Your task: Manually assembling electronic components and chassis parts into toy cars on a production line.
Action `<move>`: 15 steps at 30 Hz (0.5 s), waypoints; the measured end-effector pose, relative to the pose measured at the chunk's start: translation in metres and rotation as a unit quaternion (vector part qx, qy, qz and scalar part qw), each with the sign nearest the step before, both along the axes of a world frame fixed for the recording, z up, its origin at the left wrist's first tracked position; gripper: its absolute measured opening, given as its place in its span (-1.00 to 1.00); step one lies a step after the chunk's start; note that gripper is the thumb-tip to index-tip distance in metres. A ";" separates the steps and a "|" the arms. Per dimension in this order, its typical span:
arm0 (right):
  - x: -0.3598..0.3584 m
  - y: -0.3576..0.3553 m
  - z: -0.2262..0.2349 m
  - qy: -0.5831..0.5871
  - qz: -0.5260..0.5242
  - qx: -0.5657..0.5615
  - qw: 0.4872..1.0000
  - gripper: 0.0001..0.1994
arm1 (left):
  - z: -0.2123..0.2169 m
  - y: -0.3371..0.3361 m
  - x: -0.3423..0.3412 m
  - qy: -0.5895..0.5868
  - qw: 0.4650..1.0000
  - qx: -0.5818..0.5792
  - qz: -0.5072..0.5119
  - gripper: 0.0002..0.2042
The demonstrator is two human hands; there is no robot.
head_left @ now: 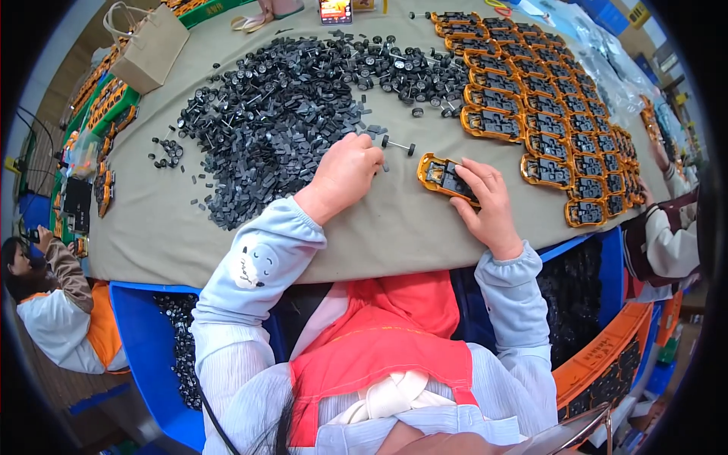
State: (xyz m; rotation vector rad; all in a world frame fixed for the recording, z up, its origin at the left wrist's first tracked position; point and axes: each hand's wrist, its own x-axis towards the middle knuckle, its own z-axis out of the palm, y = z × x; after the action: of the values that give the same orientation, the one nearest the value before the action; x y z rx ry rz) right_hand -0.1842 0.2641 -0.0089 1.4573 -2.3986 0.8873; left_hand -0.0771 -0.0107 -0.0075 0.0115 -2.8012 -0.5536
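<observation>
left hand (345, 173) is curling loosely at edge of black parts pile (280, 121), grasp contents cannot tell | right hand (485, 201) is pinning orange toy-car base (444, 176) to table (394, 227) | wheel axle (399, 145) is lying crosswise between them, nearer left hand

pale blue sleeves, red apron, perhaps white collar
</observation>
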 end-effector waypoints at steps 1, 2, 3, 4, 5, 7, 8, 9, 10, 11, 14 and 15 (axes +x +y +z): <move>0.000 0.001 -0.001 -0.001 -0.001 -0.002 1.000 -0.42 | 0.000 -0.004 -0.001 0.008 0.999 -0.009 -0.041 -0.94; -0.001 0.002 -0.002 -0.002 -0.002 -0.005 1.000 -0.41 | -0.001 -0.008 -0.003 0.016 0.996 -0.017 -0.081 -0.93; -0.002 0.003 -0.003 -0.002 -0.002 -0.008 1.000 -0.40 | -0.002 -0.011 -0.005 0.023 0.992 -0.026 -0.122 -0.91; -0.003 0.005 -0.004 -0.002 -0.003 -0.011 1.000 -0.39 | -0.003 -0.013 -0.008 0.022 0.992 -0.027 -0.124 -0.91; -0.002 0.009 -0.005 -0.003 -0.005 -0.012 1.000 -0.39 | -0.006 -0.015 -0.011 0.027 0.987 -0.055 -0.150 -0.89; 0.000 0.022 -0.003 -0.017 -0.013 -0.019 1.000 -0.42 | -0.007 -0.017 -0.017 0.040 0.972 -0.109 -0.203 -0.86; 0.002 0.026 -0.002 -0.023 -0.018 -0.021 0.999 -0.43 | -0.006 -0.018 -0.020 0.041 0.972 -0.109 -0.206 -0.86; 0.003 0.026 -0.002 -0.023 -0.021 -0.020 0.999 -0.43 | -0.004 -0.019 -0.024 0.038 0.966 -0.124 -0.224 -0.83; 0.003 0.025 -0.001 -0.020 -0.023 -0.020 0.999 -0.43 | -0.003 -0.021 -0.026 0.035 0.960 -0.140 -0.242 -0.81; 0.004 0.023 0.000 -0.017 -0.025 -0.020 0.999 -0.43 | -0.003 -0.021 -0.026 0.033 0.953 -0.155 -0.258 -0.79; 0.011 0.024 0.003 -0.036 -0.013 -0.013 0.999 -0.43 | 0.005 -0.017 -0.016 0.035 0.951 -0.154 -0.265 -0.78; 0.012 0.022 0.005 -0.054 0.008 -0.011 0.998 -0.42 | 0.010 -0.017 -0.010 0.037 0.951 -0.157 -0.264 -0.78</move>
State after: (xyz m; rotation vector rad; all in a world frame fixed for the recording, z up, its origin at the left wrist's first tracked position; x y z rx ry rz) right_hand -0.1725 0.2862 -0.0040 1.4569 -2.4486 1.0176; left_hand -0.0875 -0.0278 0.0026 -0.8242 -2.7718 -0.1976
